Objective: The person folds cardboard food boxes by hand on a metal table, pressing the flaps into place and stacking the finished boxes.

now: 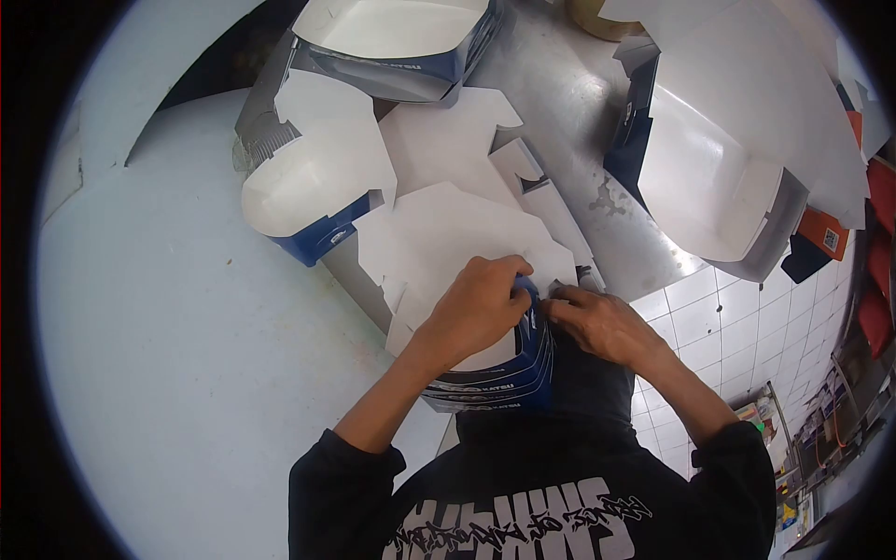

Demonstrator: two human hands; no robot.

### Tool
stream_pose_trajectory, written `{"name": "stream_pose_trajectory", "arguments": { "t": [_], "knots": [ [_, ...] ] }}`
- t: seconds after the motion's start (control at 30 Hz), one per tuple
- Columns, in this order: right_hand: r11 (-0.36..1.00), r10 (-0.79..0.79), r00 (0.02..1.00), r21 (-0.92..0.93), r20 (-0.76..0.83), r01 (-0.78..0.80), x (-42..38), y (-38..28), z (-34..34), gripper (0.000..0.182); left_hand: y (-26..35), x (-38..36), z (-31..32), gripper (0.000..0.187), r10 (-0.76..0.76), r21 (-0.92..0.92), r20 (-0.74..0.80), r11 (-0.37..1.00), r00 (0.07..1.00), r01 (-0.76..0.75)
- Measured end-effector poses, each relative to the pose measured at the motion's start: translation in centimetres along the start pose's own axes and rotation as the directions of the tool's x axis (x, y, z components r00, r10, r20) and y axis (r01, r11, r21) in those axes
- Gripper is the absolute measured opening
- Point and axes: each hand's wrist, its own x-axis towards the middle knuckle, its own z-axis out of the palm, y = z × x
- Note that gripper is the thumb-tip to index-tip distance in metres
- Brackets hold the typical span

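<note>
A nested stack of blue-and-white cardboard food boxes [534, 364], printed "KATSU", stands at the metal table's near edge against my body. The top box has its white lid panel [457, 233] spread open away from me. My left hand [481, 303] reaches over the box's inside, its fingers curled on the blue side wall near the corner. At the outer side of that same corner, my right hand [597, 322] pinches the cardboard edge with bent fingers. The right fingertips are partly hidden.
Another open box [313, 187] lies left of the lid. More stacked boxes [392, 70] stand at the back. A large open white box [709, 177] sits at the right of the metal table [579, 121]. Tiled floor and shelving appear lower right.
</note>
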Motion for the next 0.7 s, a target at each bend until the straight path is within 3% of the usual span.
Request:
{"name": "stream_pose_trajectory", "arguments": {
  "t": [0.2, 0.4, 0.7],
  "knots": [
    [0.999, -0.001, 0.999, -0.052, 0.051, 0.004, 0.1, -0.3, -0.3, 0.033, 0.3, 0.7, -0.8, 0.024, 0.096, 0.113, 0.165, 0.987, 0.982, -0.115],
    [0.997, -0.016, 0.998, -0.079, 0.061, 0.021, 0.0, 0.1, -0.2, 0.037, 1.8, 3.3, -1.2, 0.029, -0.147, 0.239, 0.48, 0.971, 0.865, 0.032],
    [0.992, -0.042, 0.996, -0.119, 0.082, 0.051, -0.4, 0.6, 0.4, 0.037, 0.3, 4.9, 0.0, 0.032, -0.079, 0.218, 0.567, 0.974, 0.82, -0.057]
  ]
}}
